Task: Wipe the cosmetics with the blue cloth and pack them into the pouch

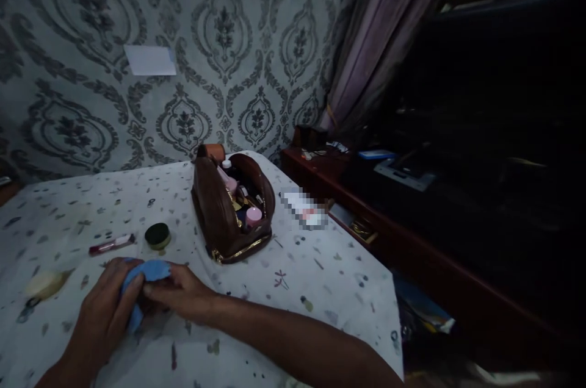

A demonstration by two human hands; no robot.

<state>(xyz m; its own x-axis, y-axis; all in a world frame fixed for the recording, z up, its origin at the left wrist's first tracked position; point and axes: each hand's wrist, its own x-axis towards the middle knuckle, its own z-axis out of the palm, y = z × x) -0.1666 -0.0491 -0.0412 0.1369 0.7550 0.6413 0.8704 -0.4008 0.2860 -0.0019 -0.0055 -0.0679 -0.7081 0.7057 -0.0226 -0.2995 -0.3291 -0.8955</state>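
Damask wallpaper backed the dim, cloth-covered table (320, 266). You held the blue cloth (149, 270) near the table's 7 o'clock edge. Your left hand (103, 315) was curled round its lower side, and your right hand (183, 293) pinched its top fold, thumb and fingers pressed together. You would probably have done best with both grips close and the cloth low, clear of the round jar (158, 235) at its 12 o'clock, the tube (112, 244) at 10 o'clock and the open brown pouch (215, 211) at 1 o'clock.
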